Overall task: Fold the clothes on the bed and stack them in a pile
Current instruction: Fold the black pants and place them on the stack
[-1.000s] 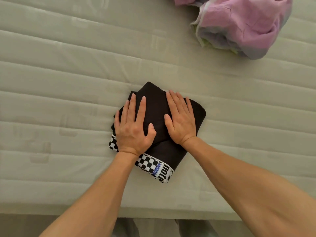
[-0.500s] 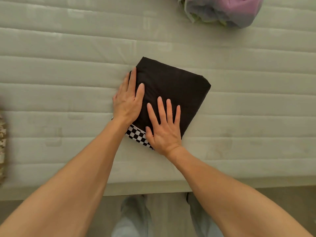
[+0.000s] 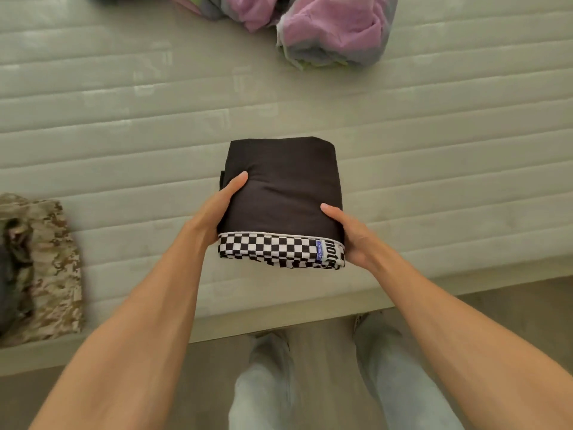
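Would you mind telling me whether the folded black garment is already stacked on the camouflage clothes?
No, both hands hold the black garment over the mattress, apart from the camouflage clothes at the left.

Folded garment (image 3: 283,193) mid-bed (image 3: 434,169); pile (image 3: 46,262) left, heap (image 3: 335,29) behind.

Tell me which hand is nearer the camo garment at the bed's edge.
Left. The left hand grips the folded black garment on the side facing the camo garment; the right hand grips its far side.
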